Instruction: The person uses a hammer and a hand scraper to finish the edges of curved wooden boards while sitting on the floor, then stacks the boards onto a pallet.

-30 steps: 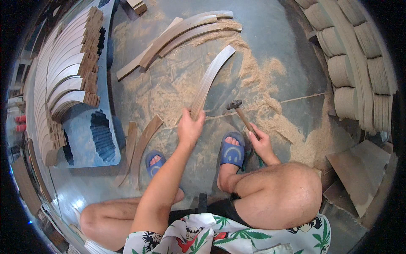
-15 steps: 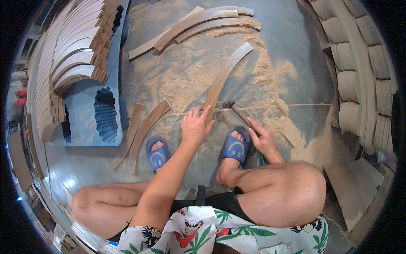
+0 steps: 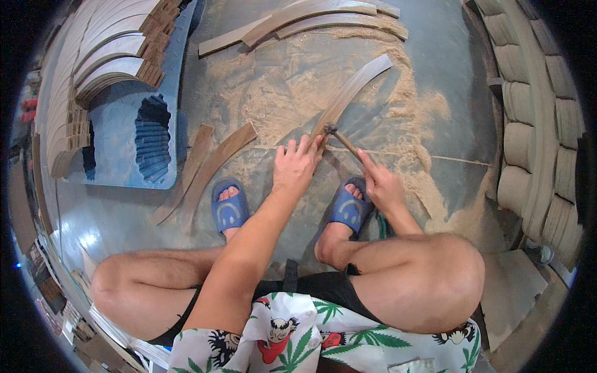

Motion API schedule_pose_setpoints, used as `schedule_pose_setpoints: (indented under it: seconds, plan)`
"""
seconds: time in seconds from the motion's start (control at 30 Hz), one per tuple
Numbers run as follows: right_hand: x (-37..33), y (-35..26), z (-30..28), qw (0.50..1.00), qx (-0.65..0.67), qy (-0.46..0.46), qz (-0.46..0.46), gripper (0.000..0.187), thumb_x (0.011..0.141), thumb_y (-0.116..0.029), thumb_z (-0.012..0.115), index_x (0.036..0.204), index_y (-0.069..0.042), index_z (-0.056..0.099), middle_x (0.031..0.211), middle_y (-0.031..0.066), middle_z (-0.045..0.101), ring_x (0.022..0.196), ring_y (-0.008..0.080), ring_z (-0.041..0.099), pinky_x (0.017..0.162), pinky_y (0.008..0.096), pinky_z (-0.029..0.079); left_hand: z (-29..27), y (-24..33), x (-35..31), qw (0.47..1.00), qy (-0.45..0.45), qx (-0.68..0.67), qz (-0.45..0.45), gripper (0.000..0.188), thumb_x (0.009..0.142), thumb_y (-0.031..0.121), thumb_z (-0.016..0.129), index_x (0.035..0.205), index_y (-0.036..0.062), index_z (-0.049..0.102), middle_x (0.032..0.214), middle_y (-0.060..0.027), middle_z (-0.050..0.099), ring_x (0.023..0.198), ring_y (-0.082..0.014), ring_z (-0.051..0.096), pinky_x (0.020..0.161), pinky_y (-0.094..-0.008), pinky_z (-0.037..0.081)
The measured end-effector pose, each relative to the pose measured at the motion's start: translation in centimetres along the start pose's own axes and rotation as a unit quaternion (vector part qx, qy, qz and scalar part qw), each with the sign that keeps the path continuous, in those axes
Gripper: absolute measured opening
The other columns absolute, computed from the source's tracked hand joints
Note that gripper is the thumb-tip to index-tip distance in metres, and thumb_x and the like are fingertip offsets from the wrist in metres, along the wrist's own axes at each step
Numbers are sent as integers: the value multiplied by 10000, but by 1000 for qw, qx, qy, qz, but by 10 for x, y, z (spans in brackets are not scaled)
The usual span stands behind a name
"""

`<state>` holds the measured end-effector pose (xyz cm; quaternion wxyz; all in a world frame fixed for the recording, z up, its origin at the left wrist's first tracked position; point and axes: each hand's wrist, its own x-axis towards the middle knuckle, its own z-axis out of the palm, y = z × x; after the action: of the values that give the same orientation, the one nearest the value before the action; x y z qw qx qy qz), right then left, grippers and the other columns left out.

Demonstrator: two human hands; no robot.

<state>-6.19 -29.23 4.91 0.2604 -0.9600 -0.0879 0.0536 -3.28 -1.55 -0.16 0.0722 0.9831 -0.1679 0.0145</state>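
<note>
Held low over the floor, a curved wooden slat [image 3: 354, 90] slants away from me to the far right. My left hand [image 3: 295, 163] grips its near end, fingers reaching over the wood. A hammer [image 3: 348, 147] with a wooden handle and a small dark head is in my right hand [image 3: 382, 188], closed around the handle. The hammer head is at the slat's edge, just beyond my left fingertips; I cannot tell whether it touches. Left of that hand, two more curved slats [image 3: 227, 155] lie on the floor.
Several curved slats [image 3: 311, 17] lie at the far side amid sawdust [image 3: 280, 93]. A blue plastic pallet [image 3: 118, 149] on the left bears stacked curved pieces [image 3: 109, 68]. Bundled stacks [image 3: 519, 99] line the right side, with a flat board [image 3: 507, 298] nearer. My blue sandals [image 3: 230, 204] flank the work.
The hammer head has moved up and left onto the slat's edge. My left hand has shifted slightly up and right along with the slat, and the view has tilted a little.
</note>
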Motion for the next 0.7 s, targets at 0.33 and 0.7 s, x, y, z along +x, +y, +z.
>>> schedule_pose_setpoints:
  seconds: [0.33, 0.7]
  plan:
    - [-4, 8, 4, 999, 14, 38, -24, 584, 1101, -230, 703, 1659, -381, 615, 896, 130, 704, 726, 398, 722, 619, 528, 580, -2, -2, 1, 1000, -18, -4, -5, 600, 1038, 460, 750, 1601, 265, 679, 1281, -25, 655, 1123, -251, 611, 906, -431, 463]
    - [-1, 2, 1, 998, 3, 53, -31, 631, 1093, -216, 700, 1686, -397, 579, 895, 135, 702, 748, 406, 726, 632, 524, 578, -3, -3, 5, 1000, -24, -15, 0, 592, 1029, 459, 761, 1579, 251, 695, 1342, -26, 649, 1168, -252, 603, 953, -440, 474]
